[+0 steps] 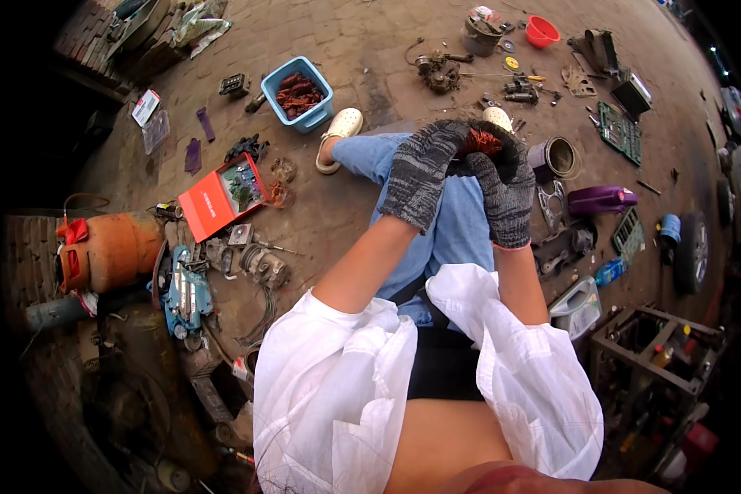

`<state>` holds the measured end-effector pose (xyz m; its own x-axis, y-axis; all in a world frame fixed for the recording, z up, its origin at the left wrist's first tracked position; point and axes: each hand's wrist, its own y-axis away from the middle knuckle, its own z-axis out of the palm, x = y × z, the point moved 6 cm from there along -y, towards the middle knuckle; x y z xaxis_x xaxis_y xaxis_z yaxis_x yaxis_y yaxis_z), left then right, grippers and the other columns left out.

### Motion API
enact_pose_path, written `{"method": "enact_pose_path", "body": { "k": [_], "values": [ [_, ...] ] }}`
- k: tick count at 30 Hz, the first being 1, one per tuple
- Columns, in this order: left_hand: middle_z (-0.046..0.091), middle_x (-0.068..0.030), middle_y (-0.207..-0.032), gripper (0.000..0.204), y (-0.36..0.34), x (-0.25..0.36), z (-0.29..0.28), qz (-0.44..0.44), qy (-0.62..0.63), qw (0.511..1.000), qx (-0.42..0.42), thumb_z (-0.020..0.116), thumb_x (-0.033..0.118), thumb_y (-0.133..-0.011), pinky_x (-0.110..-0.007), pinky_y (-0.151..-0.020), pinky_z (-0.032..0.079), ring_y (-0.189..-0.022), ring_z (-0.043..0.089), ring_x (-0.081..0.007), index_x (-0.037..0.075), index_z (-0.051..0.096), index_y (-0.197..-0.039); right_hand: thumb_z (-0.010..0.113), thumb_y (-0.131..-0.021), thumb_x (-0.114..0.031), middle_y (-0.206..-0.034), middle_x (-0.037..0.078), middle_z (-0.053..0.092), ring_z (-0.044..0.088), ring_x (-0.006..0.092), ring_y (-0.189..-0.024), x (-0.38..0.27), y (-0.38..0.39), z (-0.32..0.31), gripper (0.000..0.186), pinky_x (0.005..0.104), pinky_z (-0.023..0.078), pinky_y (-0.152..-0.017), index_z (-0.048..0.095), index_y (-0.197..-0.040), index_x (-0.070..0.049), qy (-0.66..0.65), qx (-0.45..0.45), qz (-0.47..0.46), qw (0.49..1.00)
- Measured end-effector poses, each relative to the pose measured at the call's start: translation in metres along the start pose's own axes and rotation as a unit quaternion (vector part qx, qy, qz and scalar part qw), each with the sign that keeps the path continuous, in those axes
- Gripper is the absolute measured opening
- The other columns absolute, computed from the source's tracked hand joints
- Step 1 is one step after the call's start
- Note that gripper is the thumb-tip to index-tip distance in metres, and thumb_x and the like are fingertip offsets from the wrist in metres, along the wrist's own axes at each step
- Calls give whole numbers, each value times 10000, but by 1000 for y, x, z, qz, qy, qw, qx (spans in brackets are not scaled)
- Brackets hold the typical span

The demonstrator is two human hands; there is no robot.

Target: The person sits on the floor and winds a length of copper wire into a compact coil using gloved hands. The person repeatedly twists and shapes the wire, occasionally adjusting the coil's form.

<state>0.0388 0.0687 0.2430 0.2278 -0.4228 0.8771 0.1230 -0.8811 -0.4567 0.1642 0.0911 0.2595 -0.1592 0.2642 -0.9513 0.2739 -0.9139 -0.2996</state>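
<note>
My left hand [420, 169] and my right hand [502, 189], both in grey knitted gloves, are close together above my jeans-covered legs [370, 152]. Their fingers are curled round a small, rough red-brown piece [482, 142]; the gloves hide much of it, so I cannot make out what it is. Beyond my left foot, in a cream clog [341, 132], a light-blue plastic tub [311, 120] holds several similar red-brown pieces [295, 92].
An open red box [206, 206], an orange gas cylinder [115, 251] and metal parts [259, 263] lie left. Green tool cases [617, 132], a purple jug [593, 199], a wheel [690, 251] and a metal frame [650, 342] are right. A red bowl [542, 30] sits far ahead.
</note>
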Motion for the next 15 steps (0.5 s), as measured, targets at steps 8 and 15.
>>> {"method": "enact_pose_path", "body": {
  "k": [8,15],
  "values": [
    [573,-128,-1049,288,11,16,-7,-217,207,953,46,376,102,-894,-310,-787,470,-948,560,-207,-3,523,-1118,581,-824,-97,-1003,84,603,575,161,-907,6,6,1,328,280,453,-814,523,-1127,17,-92,10,76,993],
    [548,-117,-1099,352,7,17,-6,16,-100,995,16,447,61,-802,-392,-922,348,-1032,484,-290,34,510,-1148,593,-825,-155,-955,98,607,584,169,-863,-7,17,14,353,280,479,-749,508,-1126,9,-193,21,113,974]
  ]
}}
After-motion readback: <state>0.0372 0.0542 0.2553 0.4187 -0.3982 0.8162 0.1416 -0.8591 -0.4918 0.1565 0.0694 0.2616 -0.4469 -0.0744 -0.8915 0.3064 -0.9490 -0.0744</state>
